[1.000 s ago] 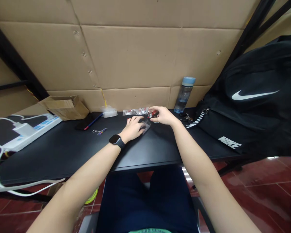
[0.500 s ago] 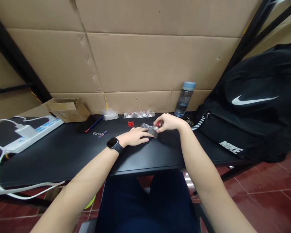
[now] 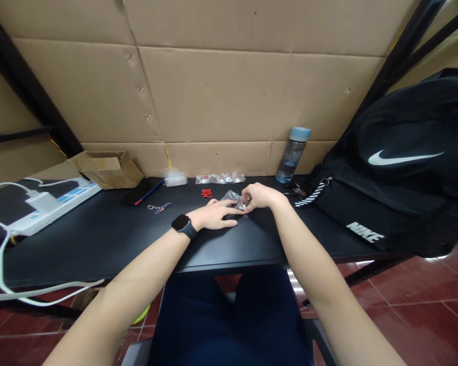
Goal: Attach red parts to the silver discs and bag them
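Observation:
My left hand point(image 3: 216, 214), a watch on its wrist, lies flat with fingers stretched out, the fingertips on a small clear plastic bag point(image 3: 232, 195). At the bag's right end my right hand point(image 3: 260, 195) pinches a small round, shiny piece with red on it point(image 3: 243, 204). My fingers cover most of that piece, and I cannot tell how much of it is inside the bag. Just behind my left hand is a little bundle of red cord point(image 3: 206, 193). Farther back lies a row of clear bags holding round shiny pieces point(image 3: 220, 178).
On the left are a power strip point(image 3: 53, 208), a cardboard box point(image 3: 107, 170), a phone point(image 3: 137, 193), a pen point(image 3: 151, 190) and a keychain point(image 3: 162, 208). A stack of clear bags point(image 3: 174, 178) stands behind. At right are a water bottle point(image 3: 291, 157), keys point(image 3: 298, 189) and a black backpack point(image 3: 389, 188).
My right hand has lowered slightly with the round piece, bringing it down against the bag. The left hand stays flat in nearly the same place.

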A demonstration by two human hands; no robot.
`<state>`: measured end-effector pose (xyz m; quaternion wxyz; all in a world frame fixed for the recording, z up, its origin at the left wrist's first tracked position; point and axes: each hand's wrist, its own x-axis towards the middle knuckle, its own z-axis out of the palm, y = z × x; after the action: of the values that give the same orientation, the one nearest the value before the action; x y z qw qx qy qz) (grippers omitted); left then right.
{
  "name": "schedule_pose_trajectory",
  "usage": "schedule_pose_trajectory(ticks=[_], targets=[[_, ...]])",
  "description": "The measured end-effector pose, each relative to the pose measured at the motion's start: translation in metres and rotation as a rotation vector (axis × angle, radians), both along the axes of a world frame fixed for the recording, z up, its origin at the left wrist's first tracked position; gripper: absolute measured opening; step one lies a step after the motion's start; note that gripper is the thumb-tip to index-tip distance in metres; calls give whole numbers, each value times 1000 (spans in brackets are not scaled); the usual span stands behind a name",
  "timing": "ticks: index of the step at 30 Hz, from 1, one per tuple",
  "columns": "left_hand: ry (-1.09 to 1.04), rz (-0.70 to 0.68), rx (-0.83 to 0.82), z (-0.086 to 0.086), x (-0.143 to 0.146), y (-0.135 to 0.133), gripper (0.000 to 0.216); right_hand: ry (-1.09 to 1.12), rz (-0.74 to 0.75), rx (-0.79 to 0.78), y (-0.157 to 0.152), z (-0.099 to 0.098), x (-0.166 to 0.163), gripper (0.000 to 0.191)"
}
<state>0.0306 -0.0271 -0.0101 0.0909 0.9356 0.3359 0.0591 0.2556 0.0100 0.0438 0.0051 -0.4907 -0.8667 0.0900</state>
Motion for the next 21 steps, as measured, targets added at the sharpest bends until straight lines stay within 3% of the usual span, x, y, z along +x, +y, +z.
schedule_pose_trajectory(ticks=[6, 13, 17, 21], targets=[[14, 34, -30, 1, 0, 0, 47, 57, 39, -16, 7, -5, 6, 54], [-9, 13, -22, 0, -2, 2, 47, 194, 84, -53, 9, -9, 4, 48], [-9, 24, -23, 2, -3, 2, 46, 209, 86, 48, 14, -14, 0, 42], [-18, 28, -17, 4, -6, 3, 46, 232, 39, 164, 22, -23, -1, 50]])
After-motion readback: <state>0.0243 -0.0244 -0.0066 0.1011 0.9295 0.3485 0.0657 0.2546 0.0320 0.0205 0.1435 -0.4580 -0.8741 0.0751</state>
